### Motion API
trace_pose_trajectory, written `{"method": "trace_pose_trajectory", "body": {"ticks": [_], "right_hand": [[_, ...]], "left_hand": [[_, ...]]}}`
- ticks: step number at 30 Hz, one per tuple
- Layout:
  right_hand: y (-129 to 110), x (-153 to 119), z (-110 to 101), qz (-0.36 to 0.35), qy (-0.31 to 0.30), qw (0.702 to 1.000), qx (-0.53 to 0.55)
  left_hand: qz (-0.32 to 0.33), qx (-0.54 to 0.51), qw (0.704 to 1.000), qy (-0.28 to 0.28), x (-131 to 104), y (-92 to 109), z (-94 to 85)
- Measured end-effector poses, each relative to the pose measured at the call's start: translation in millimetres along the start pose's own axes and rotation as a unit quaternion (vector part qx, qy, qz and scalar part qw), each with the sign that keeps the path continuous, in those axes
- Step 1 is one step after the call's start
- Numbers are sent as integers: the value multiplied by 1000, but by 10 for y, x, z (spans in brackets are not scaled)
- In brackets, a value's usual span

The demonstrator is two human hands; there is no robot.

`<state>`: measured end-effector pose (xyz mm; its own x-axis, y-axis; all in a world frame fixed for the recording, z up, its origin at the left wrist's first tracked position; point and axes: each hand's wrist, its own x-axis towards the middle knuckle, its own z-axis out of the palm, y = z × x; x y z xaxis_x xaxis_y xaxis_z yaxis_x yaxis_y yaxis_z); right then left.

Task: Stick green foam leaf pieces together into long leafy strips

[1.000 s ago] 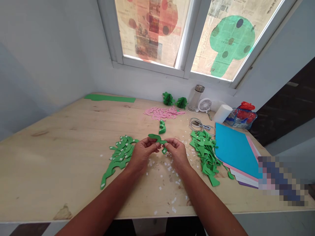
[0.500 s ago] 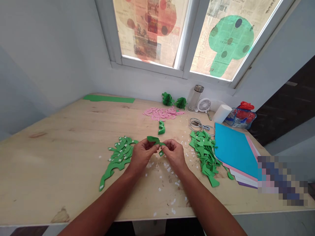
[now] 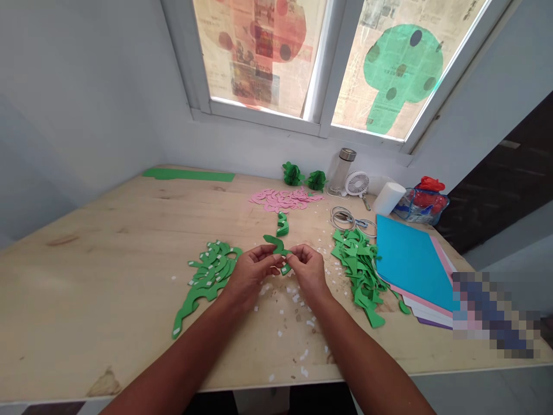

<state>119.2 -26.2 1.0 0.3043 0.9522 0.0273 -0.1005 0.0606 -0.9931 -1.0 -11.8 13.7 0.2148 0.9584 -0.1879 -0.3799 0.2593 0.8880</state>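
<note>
Between my two hands is a curvy green cut-out piece [image 3: 276,243] with a pale square near its lower end. My left hand [image 3: 254,270] pinches its left side, and my right hand [image 3: 306,270] pinches it on the right. The fingers partly cover the piece. To the left lies a pile of wavy green cut-outs [image 3: 211,271], many bearing small white squares. Just beyond my hands stands a small folded green stack [image 3: 282,223]. A heap of green scraps [image 3: 358,265] lies to the right of my right hand.
Pink cut-outs [image 3: 285,199] lie farther back, with two green paper ornaments [image 3: 292,174] behind. Scissors [image 3: 345,218], a bottle [image 3: 343,171], a small fan [image 3: 357,183] and a white roll [image 3: 389,199] stand back right. Blue sheets [image 3: 417,265] lie right. White bits litter the table [image 3: 108,259].
The green piece between my hands has turned, so its curved upper end now shows more fully. Both hands stay in nearly the same place, still pinching it.
</note>
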Motion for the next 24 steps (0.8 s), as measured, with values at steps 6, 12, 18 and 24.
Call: {"method": "trace_pose_trajectory", "body": {"ticks": [6, 12, 18, 24], "right_hand": [[-14, 21, -25, 22, -2, 999, 34], [-77, -18, -20, 32, -28, 998, 50], [-28, -4, -28, 62, -36, 996, 44], [13, 29, -26, 52, -19, 996, 72]], "left_hand": [[-18, -2, 1000, 2, 25, -13, -44], [0, -24, 999, 29, 36, -5, -60], [-2, -70, 997, 32, 31, 17, -72], [-17, -61, 998, 23, 25, 20, -62]]}}
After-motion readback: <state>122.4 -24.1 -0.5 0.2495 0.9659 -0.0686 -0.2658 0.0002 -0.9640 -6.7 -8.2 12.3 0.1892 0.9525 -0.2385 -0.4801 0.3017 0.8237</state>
